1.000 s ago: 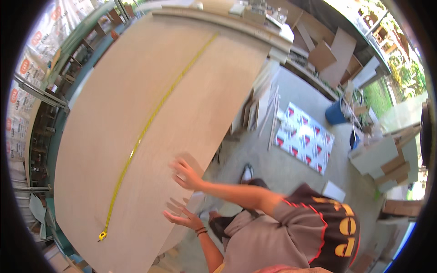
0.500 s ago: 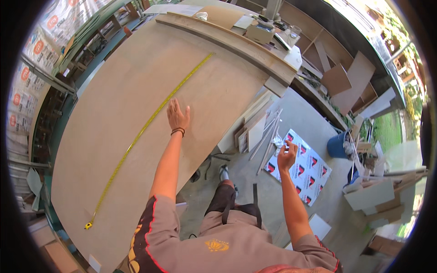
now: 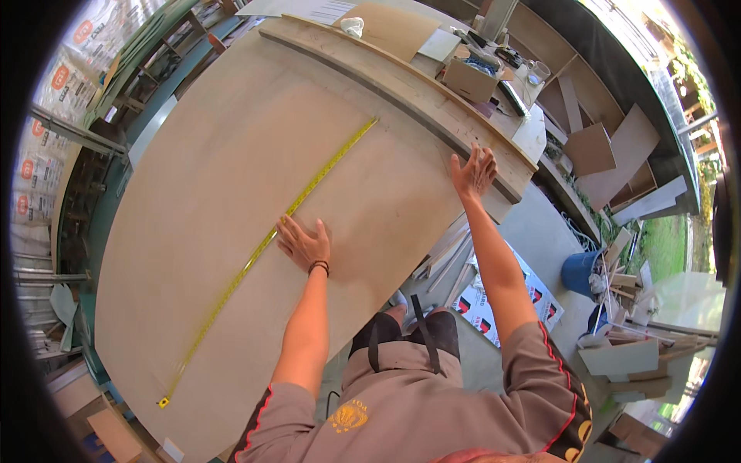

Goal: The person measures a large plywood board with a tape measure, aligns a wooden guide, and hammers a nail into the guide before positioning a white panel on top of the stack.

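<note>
A large tan plywood sheet point(image 3: 231, 170) lies flat across a workbench. A yellow tape measure point(image 3: 262, 245) stretches diagonally over it, from the lower left to the upper right. My left hand point(image 3: 305, 243) rests flat on the sheet, fingers spread, its fingertips just beside the tape. My right hand point(image 3: 472, 171) reaches forward with fingers apart and touches the sheet's right edge, near a thick wooden beam point(image 3: 417, 92). Neither hand holds anything.
Behind the beam a bench carries a cardboard box point(image 3: 469, 79), papers and small tools. Board offcuts point(image 3: 610, 147) lean at the right. On the floor to the right are a blue bucket point(image 3: 580, 272), a red-and-white printed sheet point(image 3: 505, 297) and wood strips point(image 3: 448, 255).
My right hand has risen from over the floor to the sheet's right edge by the beam. My left hand has drawn back down the sheet to beside the tape.
</note>
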`<control>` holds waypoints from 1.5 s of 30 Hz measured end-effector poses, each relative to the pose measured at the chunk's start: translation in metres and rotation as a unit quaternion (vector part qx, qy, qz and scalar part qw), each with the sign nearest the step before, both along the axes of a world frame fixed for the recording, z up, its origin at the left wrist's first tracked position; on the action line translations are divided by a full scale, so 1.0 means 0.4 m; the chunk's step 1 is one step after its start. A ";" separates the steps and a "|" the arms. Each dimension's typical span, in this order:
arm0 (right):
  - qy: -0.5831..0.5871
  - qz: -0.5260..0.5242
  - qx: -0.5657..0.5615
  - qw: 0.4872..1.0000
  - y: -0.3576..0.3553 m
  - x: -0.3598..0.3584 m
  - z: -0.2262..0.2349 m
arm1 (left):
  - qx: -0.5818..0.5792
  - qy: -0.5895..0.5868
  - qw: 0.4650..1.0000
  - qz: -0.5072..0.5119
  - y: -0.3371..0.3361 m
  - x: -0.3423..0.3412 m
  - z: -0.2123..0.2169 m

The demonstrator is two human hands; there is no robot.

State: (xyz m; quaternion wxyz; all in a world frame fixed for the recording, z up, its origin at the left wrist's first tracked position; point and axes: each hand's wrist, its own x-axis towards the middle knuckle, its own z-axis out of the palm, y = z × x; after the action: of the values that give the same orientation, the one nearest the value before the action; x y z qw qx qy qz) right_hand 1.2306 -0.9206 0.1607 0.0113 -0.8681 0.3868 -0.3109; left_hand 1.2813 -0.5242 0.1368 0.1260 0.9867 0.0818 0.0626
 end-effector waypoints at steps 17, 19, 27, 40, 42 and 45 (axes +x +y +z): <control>0.009 -0.040 0.086 0.995 -0.032 0.158 -0.098 | 0.040 0.014 0.999 -0.007 -0.007 0.030 -0.005; 0.005 -0.042 0.083 0.996 -0.038 0.162 -0.098 | 0.046 0.014 0.999 -0.011 -0.011 0.035 -0.008; -0.021 -0.045 0.065 0.997 0.002 0.146 -0.106 | 0.072 -0.008 0.997 -0.033 -0.031 0.031 -0.020; -0.046 -0.033 0.080 0.995 0.027 0.151 -0.078 | 0.072 -0.017 0.996 -0.041 -0.030 0.051 0.019; -0.039 -0.040 0.077 0.995 0.034 0.147 -0.082 | 0.070 -0.011 0.997 -0.039 -0.036 0.050 0.024; -0.031 -0.049 0.074 0.996 0.045 0.143 -0.084 | 0.070 -0.008 0.997 -0.037 -0.042 0.050 0.024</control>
State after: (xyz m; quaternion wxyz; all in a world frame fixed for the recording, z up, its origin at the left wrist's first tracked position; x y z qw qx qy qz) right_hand 1.2879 -0.9025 0.1271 0.0727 -0.8347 0.4504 -0.3085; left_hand 1.3013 -0.5409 0.1462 0.0600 0.9949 0.0392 0.0716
